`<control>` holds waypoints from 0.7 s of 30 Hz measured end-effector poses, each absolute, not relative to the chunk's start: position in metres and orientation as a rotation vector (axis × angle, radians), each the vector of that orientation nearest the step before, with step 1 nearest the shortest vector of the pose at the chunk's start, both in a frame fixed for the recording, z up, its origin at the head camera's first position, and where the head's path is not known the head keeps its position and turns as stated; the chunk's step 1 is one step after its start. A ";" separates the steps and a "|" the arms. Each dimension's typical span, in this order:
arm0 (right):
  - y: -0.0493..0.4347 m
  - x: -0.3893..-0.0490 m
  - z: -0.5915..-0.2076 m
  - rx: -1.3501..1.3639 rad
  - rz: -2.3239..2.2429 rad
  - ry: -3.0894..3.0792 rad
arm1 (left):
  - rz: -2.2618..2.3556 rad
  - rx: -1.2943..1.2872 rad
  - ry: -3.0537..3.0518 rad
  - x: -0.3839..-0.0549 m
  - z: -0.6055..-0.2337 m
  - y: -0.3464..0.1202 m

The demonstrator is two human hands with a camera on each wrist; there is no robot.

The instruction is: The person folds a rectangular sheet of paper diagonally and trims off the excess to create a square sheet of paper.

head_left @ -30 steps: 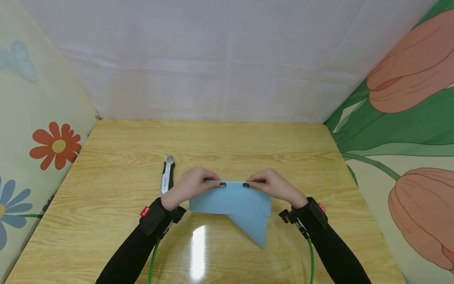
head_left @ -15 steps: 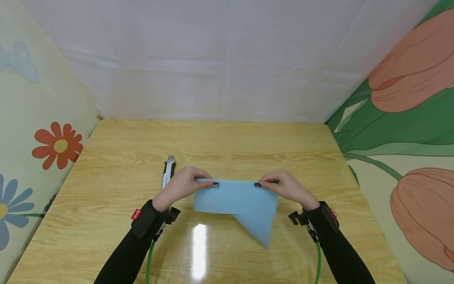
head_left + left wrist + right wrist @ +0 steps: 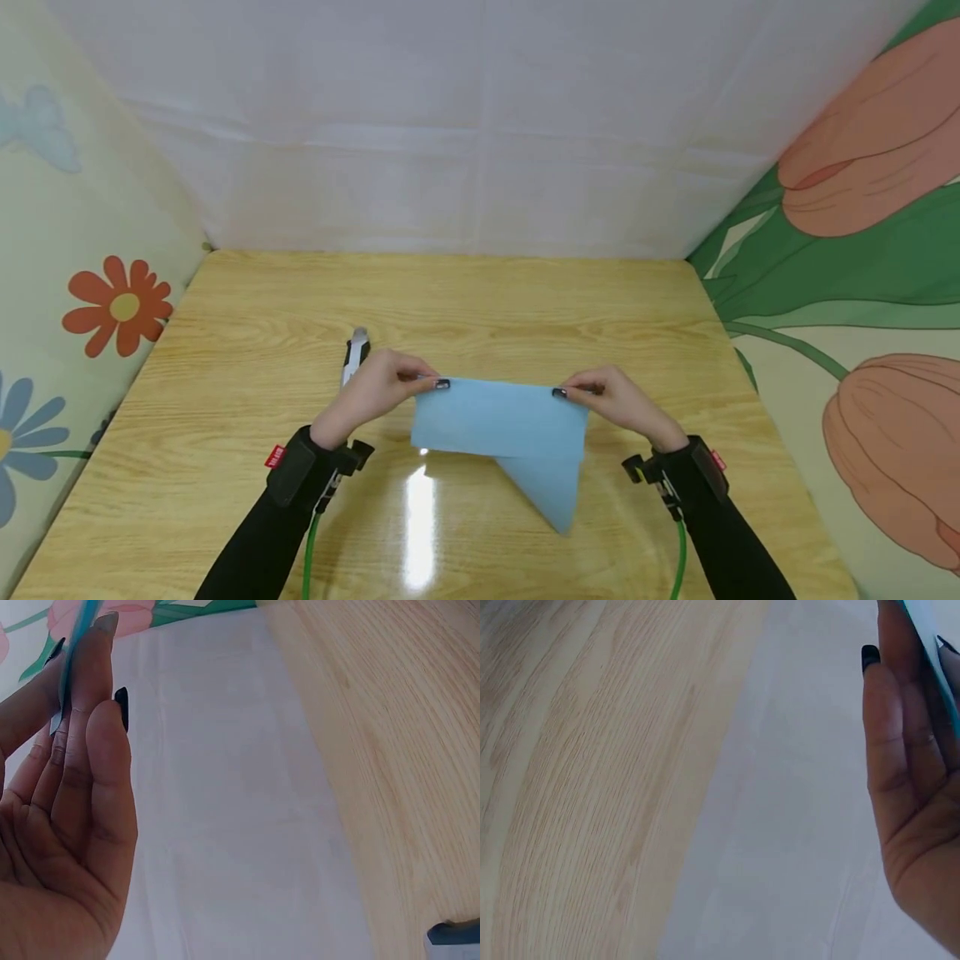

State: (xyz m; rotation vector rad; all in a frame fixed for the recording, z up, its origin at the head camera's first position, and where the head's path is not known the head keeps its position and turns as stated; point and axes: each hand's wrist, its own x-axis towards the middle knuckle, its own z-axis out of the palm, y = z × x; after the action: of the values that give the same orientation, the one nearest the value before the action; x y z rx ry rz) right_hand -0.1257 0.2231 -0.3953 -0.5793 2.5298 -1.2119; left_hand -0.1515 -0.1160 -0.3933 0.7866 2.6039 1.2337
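A folded sheet of light blue paper is held up between both hands in the head view, a triangular flap hanging below its right part. My left hand pinches the top left corner between thumb and fingers. At the top right corner, my right hand pinches the sheet the same way. The left wrist view shows the paper's thin edge between the thumb and fingers of the left hand. Similarly, a strip of the paper runs between the fingers and thumb of the right hand.
A grey and black utility knife lies on the wooden table, partly hidden behind the left hand. White cloth hangs behind the table. Flowered panels stand on both sides. Green cables run from both wrist cameras.
Both hands have slid outward along the paper's top edge, from near its middle to its corners. The sheet has shifted slightly right. The knife lies where it was.
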 end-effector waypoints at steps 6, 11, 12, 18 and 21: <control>0.226 -0.123 -0.396 -0.599 -1.229 2.535 | 1.303 0.747 2.585 -0.152 -0.395 -0.122; 0.227 -0.123 -0.397 -0.591 -1.254 2.527 | 1.356 0.694 2.545 -0.151 -0.392 -0.127; 0.227 -0.123 -0.397 -0.582 -1.267 2.517 | 1.363 0.684 2.538 -0.151 -0.392 -0.128; 0.227 -0.121 -0.399 -0.542 -1.376 2.416 | 1.378 0.611 2.546 -0.151 -0.393 -0.134; 0.225 -0.120 -0.401 -0.546 -1.390 2.369 | 1.381 0.595 2.585 -0.154 -0.396 -0.135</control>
State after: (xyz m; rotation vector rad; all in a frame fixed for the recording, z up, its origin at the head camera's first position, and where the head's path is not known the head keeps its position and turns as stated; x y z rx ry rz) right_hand -0.1204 0.2254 -0.4010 -0.5465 2.3687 -1.3903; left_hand -0.1544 -0.1347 -0.3956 0.5947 2.5855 1.3806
